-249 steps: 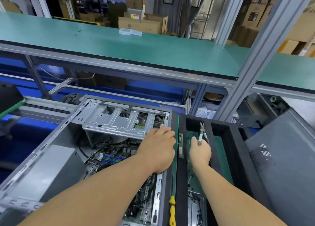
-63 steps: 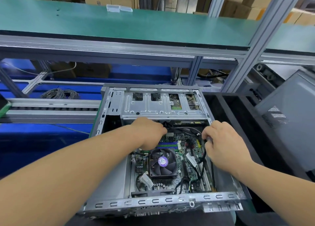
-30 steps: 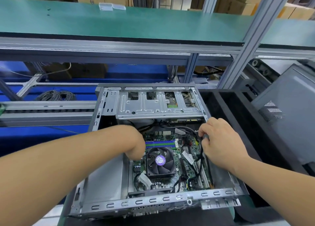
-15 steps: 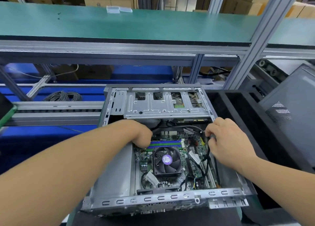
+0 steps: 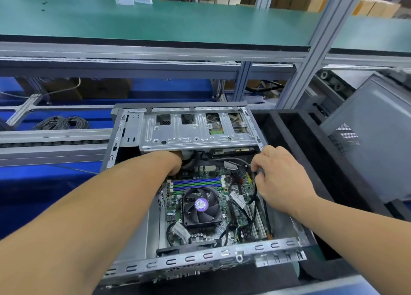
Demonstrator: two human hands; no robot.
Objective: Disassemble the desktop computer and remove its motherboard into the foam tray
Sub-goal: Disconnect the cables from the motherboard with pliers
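In the head view, my left hand reaches under the drive cage, and its fingers are hidden there, so I cannot tell if they hold anything. My right hand has its fingers curled and pinches a black cable near the right wall of the computer case. The motherboard is still seated inside, with the fan on it. The foam tray waits just beside, on the right.

I think the risk is this: if I pull the cable by its wire and not by its plug, the connector may break. The hidden hand could also catch on the sharp metal.
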